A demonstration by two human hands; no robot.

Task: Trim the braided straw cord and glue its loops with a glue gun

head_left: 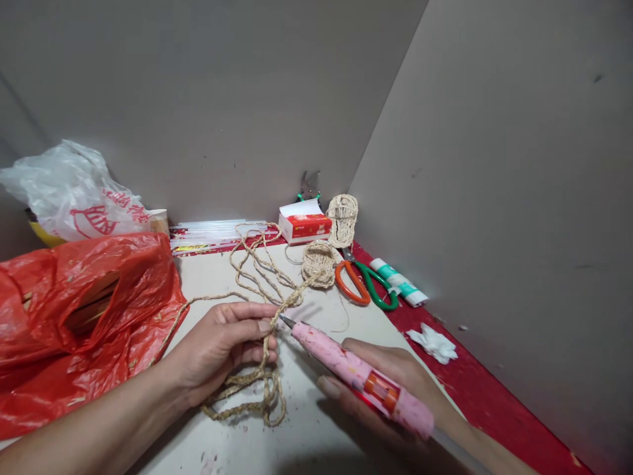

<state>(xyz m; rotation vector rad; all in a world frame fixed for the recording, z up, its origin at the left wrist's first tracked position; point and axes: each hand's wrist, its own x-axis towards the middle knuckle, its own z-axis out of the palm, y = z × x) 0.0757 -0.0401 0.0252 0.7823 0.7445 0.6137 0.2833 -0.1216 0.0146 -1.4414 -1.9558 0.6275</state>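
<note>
My left hand (232, 336) pinches a braided straw cord (268, 349) between thumb and fingers. A pink hot glue gun (346, 359) is in my right hand (400, 369), its metal tip touching or very near the cord beside my left fingertips. Loops of the cord hang below my left hand, and more loops lie behind it. Farther along, the cord meets a small woven straw piece (319, 264) on the white board (316, 422). The glue gun hides part of my right fingers.
Orange-and-green-handled scissors (368, 284) lie at the right, near a green-and-white roll (399, 282) and crumpled tissue (433, 343). Behind are a red-and-white box (305, 225), another woven straw piece (342, 221) and clear glue sticks (212, 229). A red plastic bag (143, 290) is left; grey walls enclose the back.
</note>
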